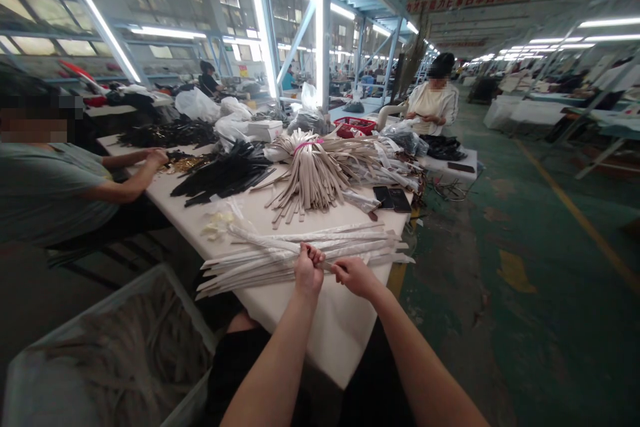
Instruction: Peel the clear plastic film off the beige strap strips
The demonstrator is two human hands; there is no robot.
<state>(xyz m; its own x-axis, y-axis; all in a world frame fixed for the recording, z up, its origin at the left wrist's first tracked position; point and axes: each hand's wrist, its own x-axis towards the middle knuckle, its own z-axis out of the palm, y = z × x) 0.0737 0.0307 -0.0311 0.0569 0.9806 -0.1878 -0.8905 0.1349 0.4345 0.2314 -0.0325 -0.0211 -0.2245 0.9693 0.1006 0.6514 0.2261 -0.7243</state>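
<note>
Above the near part of the table, my left hand (309, 270) is closed around a pale flat strip (328, 267). My right hand (356, 276) pinches the same strip just to the right, so a short length spans the gap between them. Under and behind both hands lies a loose pile of whitish strips (250, 267), stretched left to right across the table. Farther back, a thick bundle of beige strips (310, 170) is tied with a pink band (306, 144). My fingers hide part of the held strip.
The white-covered table (333, 340) also bears black strips (225, 170), dark phones (393, 199), a red basket (355, 125) and plastic bags. A grey bin (200, 320) of strips stands low at left. One person sits at left (55, 187); another stands behind the table (434, 103).
</note>
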